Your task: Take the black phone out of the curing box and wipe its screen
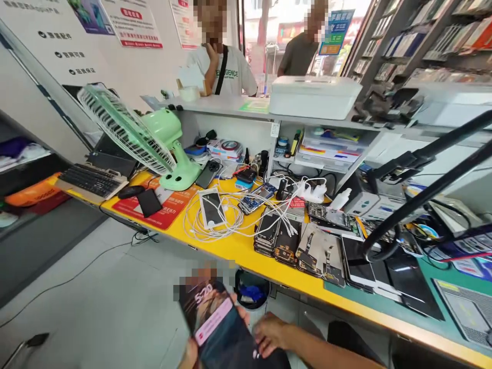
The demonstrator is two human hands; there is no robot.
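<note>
L hand is gripping the lit phone from below, long axis tilting up-left; R hand, fingers loose, is touching its right edge, below the counter.

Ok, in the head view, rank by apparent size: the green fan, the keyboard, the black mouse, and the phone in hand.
1. Green fan
2. Phone, held in the left hand with the right hand touching it; nearness inflates it, so its rank is unsure
3. Keyboard
4. Black mouse

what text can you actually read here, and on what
"5:20" on the lit phone screen, held in the left hand; right hand touches it.
"...ERGENCE" on a person's white T-shirt, partly cut by a strap.
Wall posters, hanging blue sign, red desk mat: too blurred to read.
</note>
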